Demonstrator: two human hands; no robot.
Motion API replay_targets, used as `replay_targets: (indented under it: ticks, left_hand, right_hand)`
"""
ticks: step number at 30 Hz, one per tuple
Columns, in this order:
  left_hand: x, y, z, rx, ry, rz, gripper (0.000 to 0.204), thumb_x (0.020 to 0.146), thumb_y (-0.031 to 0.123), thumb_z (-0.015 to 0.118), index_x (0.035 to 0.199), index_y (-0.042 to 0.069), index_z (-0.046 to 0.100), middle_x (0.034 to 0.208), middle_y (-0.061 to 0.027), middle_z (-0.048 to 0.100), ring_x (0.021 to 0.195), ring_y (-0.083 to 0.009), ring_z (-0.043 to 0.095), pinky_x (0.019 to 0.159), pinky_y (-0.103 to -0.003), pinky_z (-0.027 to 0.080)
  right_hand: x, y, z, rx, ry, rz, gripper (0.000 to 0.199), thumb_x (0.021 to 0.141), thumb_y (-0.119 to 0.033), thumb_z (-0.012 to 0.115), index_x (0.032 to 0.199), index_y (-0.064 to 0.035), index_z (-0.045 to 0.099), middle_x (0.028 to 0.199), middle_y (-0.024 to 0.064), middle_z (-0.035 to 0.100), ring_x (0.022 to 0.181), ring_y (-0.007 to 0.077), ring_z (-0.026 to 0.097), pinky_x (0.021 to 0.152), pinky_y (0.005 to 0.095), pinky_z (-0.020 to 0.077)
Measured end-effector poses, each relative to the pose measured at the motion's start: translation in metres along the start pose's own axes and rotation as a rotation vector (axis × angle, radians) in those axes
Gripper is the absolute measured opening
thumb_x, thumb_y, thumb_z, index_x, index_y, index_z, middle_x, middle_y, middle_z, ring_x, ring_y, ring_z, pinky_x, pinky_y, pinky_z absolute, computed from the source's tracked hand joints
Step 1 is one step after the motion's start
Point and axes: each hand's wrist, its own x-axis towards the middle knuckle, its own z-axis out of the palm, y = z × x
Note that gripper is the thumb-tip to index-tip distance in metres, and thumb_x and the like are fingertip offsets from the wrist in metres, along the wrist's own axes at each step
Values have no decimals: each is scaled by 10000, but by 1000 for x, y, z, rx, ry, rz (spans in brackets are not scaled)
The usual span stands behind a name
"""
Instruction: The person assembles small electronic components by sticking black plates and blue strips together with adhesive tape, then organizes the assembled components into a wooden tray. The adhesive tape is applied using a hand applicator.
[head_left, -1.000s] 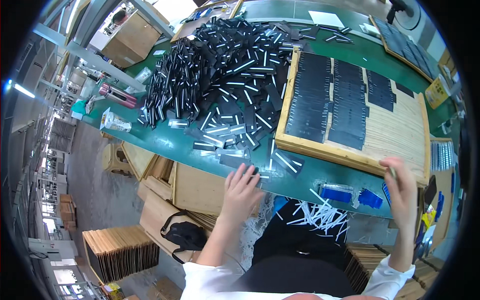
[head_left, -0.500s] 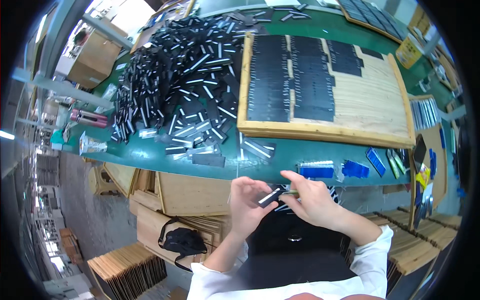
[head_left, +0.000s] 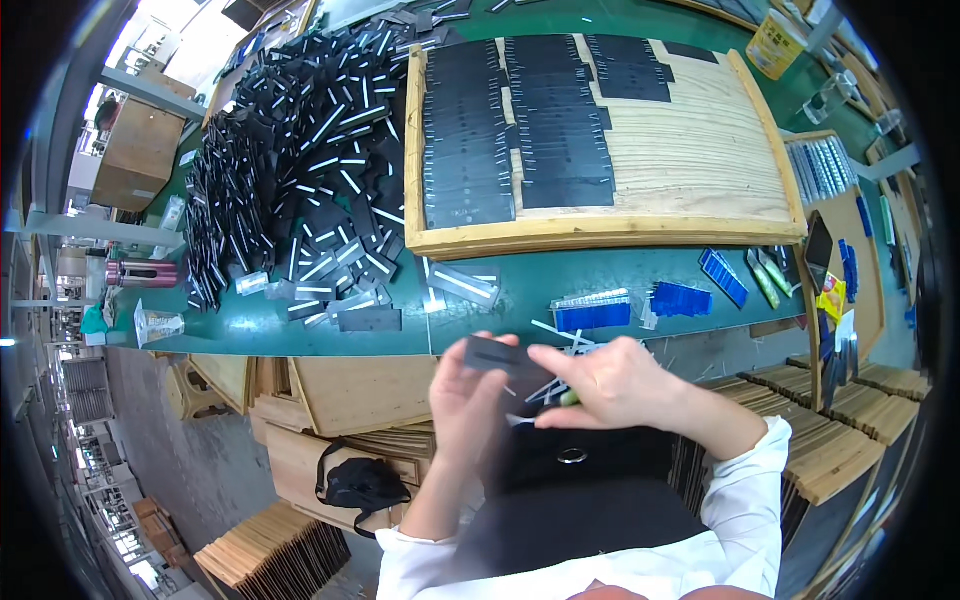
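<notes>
My left hand point(head_left: 462, 400) is pinching a thin dark rectangular piece point(head_left: 497, 357) by its left part, in front of the table's near edge. A narrow slot-like mark runs along the piece's upper face. Close to its right end is my right hand point(head_left: 615, 385), closed around a slim green-handled tool point(head_left: 568, 397) whose blade end I cannot make out. Several thin white strips point(head_left: 545, 388) lie below and between the hands, over the dark clothing on my lap. The left hand is partly smeared by motion.
A wooden-rimmed tray point(head_left: 600, 236) holds rows of dark pieces. Left of it spreads a large heap of dark pieces with white strips point(head_left: 290, 150). Blue strips point(head_left: 592, 315) and two green-handled tools point(head_left: 768, 277) lie near the front edge. A bottle point(head_left: 142, 273) stands at left.
The dark piece has turned, from its white-striped face showing to a plain dark face. My right hand has come slightly lower beside it. The whole view has shifted to the right.
</notes>
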Motion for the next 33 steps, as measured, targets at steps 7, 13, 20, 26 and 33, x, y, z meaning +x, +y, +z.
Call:
replay_targets:
  ticks: [7,13,20,26,33]
  left_hand:
    - [6,4,-18,146,-52,-3,481,853,-126,604,1312,-37,490,1319,-198,570,1123,-175,600,954,-299,492]
    - [9,-8,-18,145,-35,-16,462,849,-125,613,1292,-42,510,1298,-180,583,1085,-162,617,920,-281,508]
    - [12,-17,-15,144,-2,-61,503,850,-75,664,1315,-47,474,1231,-205,618,1084,-203,635,967,-324,501]
    - [13,-17,-4,206,-1,-74,640,815,-158,617,1379,26,377,1247,-172,585,952,-142,645,810,-243,539]
    - [11,-16,15,242,-60,-98,711,768,-191,653,1368,46,355,1250,-216,565,1107,-232,597,913,-339,548]
  right_hand:
    - [-24,46,3,-2,249,97,397,661,-133,807,1007,-93,617,833,41,613,809,251,583,714,368,458]
    - [-37,65,5,-51,390,140,515,627,-134,840,1100,-126,636,925,13,660,846,228,584,717,349,449]
    - [-41,67,9,-53,401,143,670,622,-129,854,1237,-160,590,953,9,670,841,205,578,719,332,434]
    - [-47,73,3,-482,396,-229,385,804,-196,667,1175,-106,620,1108,16,682,819,128,526,672,281,377]
    - [-41,53,7,-364,606,-330,318,772,-174,714,1080,-145,641,1124,7,706,783,122,482,690,285,343]
